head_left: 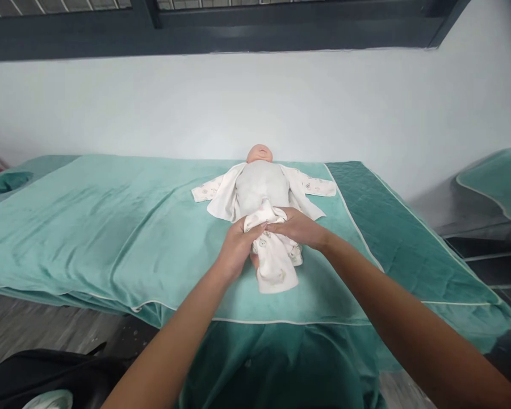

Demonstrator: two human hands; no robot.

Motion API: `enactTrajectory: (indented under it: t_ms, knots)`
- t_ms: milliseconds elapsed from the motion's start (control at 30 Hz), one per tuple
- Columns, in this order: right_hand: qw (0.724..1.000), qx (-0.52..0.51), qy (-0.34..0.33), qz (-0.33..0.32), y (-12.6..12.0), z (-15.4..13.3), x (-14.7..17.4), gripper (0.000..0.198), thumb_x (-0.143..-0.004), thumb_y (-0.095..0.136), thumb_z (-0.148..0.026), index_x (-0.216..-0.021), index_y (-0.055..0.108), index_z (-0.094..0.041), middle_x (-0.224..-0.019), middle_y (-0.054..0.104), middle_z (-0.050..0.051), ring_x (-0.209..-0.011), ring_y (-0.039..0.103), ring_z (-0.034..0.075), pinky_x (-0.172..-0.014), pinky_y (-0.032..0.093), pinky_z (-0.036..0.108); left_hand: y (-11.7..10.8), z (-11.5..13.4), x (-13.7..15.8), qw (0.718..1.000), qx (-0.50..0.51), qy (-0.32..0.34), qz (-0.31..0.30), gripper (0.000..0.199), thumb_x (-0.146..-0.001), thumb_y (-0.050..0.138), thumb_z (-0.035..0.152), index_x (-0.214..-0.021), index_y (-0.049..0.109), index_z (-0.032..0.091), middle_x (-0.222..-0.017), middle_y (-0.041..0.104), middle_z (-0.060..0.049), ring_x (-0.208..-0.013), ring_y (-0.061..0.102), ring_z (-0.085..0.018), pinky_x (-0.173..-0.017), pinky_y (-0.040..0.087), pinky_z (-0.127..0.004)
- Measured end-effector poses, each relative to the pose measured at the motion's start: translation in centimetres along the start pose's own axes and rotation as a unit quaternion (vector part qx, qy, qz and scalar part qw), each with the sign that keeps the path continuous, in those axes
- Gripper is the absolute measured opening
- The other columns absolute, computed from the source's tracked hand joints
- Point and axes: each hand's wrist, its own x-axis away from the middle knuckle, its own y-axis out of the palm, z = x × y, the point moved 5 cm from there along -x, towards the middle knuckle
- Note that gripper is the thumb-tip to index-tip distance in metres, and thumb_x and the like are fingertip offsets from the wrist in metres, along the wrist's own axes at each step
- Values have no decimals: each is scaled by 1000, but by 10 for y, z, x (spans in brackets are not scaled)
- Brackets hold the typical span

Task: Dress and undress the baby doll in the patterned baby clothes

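A baby doll lies on its back on the green bed cover, its head toward the wall. Under its body an open white baby jacket is spread, the printed sleeves stretched to both sides. Over the doll's lower end, my left hand and my right hand grip bunched white printed baby pants, thumbs close together at the top. One pant leg hangs toward me. A bit of the doll's leg shows beside my left fingers; the rest of its legs are hidden by the cloth and hands.
The bed stands against a white wall, under a dark window frame. A darker quilted part of the bedding lies to the right. Near my left side is a black bag. Another green-covered piece stands at far right.
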Motion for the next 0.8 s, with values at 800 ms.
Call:
enactTrajectory:
  t_ms: [800]
  knots:
    - [852,510,-22,-120,29,-8,0,12,-74,63,-30,-79,69,-21,-88,74,7,-80,65,23,-59,32,29,14,-89,123,956,11,-23,291,29,-78,70,48,-92,62,24,-80,60,1,-76,53,-16,-73,42,-27]
